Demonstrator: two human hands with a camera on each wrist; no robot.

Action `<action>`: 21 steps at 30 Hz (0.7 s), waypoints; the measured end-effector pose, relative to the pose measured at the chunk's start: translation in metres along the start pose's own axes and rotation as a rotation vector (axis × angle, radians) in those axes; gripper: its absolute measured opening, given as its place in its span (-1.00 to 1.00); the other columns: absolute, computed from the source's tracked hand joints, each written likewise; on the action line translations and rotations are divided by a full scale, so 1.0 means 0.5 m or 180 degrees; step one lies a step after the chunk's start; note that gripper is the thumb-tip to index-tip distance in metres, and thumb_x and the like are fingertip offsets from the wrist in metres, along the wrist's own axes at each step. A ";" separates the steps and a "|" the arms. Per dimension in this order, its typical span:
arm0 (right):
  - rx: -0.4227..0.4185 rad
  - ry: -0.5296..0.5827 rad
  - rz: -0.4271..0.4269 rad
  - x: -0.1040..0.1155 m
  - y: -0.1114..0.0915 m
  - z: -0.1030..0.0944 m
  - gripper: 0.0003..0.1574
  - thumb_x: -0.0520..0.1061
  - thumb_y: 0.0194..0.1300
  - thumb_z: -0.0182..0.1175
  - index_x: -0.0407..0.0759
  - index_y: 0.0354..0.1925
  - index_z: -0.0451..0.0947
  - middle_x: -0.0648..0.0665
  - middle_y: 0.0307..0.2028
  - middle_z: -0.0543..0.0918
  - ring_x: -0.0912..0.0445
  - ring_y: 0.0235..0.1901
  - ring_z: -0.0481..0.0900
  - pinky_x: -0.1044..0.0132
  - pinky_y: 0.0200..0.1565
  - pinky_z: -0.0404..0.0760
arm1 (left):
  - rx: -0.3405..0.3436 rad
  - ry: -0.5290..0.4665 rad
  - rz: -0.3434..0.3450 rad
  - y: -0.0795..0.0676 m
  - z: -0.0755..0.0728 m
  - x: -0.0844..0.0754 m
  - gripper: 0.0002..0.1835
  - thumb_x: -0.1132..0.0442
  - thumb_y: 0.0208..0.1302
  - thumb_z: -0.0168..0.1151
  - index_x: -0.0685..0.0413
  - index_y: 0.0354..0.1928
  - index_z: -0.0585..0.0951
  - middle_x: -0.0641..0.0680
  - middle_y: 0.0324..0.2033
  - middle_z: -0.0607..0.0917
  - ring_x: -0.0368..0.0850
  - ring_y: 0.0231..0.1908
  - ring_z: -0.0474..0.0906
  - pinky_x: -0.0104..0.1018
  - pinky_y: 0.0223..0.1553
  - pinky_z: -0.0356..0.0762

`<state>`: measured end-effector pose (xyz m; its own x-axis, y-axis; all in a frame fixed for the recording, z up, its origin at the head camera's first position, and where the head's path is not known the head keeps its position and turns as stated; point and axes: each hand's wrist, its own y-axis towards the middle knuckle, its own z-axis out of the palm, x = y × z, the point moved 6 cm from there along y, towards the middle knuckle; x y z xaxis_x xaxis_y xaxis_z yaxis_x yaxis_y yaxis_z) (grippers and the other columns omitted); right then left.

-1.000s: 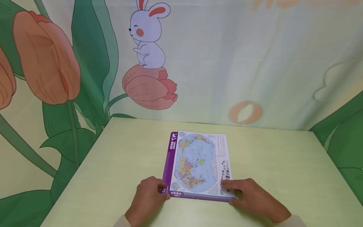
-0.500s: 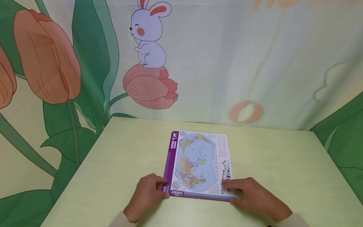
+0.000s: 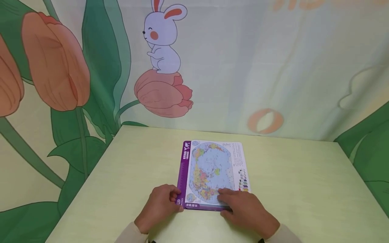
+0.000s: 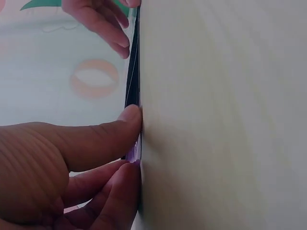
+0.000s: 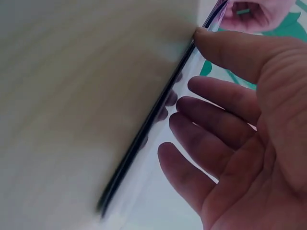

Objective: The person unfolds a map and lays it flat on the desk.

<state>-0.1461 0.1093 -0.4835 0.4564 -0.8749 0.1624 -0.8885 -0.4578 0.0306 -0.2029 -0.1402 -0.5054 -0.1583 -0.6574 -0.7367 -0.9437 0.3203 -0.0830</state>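
A world map (image 3: 212, 168) lies flat on the table as a thin, glossy sheet with rounded corners and a purple strip down its left side. At its near left corner my left hand (image 3: 159, 204) grips the edges, thumb at the front edge and curled fingers at the left side. That hand (image 4: 96, 158) pinches around the corner in the left wrist view. Over the near right part of the map, my right hand (image 3: 247, 209) reaches with extended fingers, covering the near right corner. In the right wrist view its fingers (image 5: 206, 139) are spread just above the surface, thumb tip at the edge.
The pale yellow-green table (image 3: 304, 175) extends to both sides of the map. Behind it hangs a curtain (image 3: 231, 67) printed with tulips, leaves and a white rabbit.
My right hand has slid left from the map's right edge to over its near right part. The left hand keeps its place at the near left corner.
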 end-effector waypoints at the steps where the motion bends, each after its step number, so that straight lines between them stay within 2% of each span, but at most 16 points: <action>1: -0.0009 -0.0015 -0.0043 0.008 0.007 0.003 -0.51 0.13 0.30 0.46 0.05 0.14 0.72 0.02 0.29 0.70 -0.01 0.08 0.78 0.12 -0.14 0.71 | 0.0005 -0.0009 0.0004 0.002 0.000 0.001 -0.53 0.36 -0.08 0.71 0.24 -0.07 0.76 -0.01 -0.36 0.69 -0.15 -0.32 0.53 -0.38 -0.26 0.56; 4: -0.0027 -0.0052 -0.0164 0.031 0.028 0.012 -0.43 0.18 0.32 0.45 0.02 0.21 0.69 -0.01 0.31 0.68 -0.01 0.13 0.76 0.10 -0.08 0.74 | 0.0018 -0.0030 0.0035 0.007 0.000 0.003 -0.51 0.37 -0.09 0.71 0.27 -0.04 0.76 -0.01 -0.35 0.70 -0.16 -0.32 0.54 -0.38 -0.26 0.56; 10: -0.0010 -0.0201 -0.0315 0.084 0.072 0.021 -0.25 0.28 0.31 0.44 -0.01 0.33 0.60 -0.04 0.37 0.63 -0.01 0.17 0.74 0.10 -0.12 0.78 | 0.0078 -0.0021 0.0081 0.011 0.000 0.003 -0.44 0.42 -0.09 0.69 0.34 0.05 0.74 0.02 -0.34 0.67 -0.15 -0.31 0.52 -0.38 -0.27 0.53; 12: 0.0027 -0.0252 -0.0374 0.099 0.084 0.023 -0.22 0.29 0.33 0.42 -0.01 0.37 0.56 -0.05 0.40 0.60 -0.01 0.23 0.71 0.10 -0.10 0.78 | 0.0092 0.0037 0.0092 0.009 -0.001 0.000 -0.44 0.42 -0.07 0.69 0.35 0.06 0.73 0.02 -0.34 0.63 -0.16 -0.32 0.50 -0.39 -0.28 0.51; 21: 0.0009 -0.0345 -0.0565 0.133 0.106 0.016 -0.36 0.20 0.40 0.38 0.00 0.32 0.57 -0.07 0.39 0.61 0.02 0.33 0.64 0.14 -0.02 0.78 | 0.0142 0.0274 0.0190 0.008 -0.003 -0.023 -0.45 0.39 -0.02 0.68 0.34 0.08 0.74 0.03 -0.31 0.61 -0.17 -0.31 0.47 -0.37 -0.27 0.51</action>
<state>-0.1624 0.0256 -0.4790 0.6085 -0.7922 0.0476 -0.7935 -0.6067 0.0464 -0.2053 -0.1323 -0.4960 -0.2401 -0.6917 -0.6811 -0.9182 0.3895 -0.0718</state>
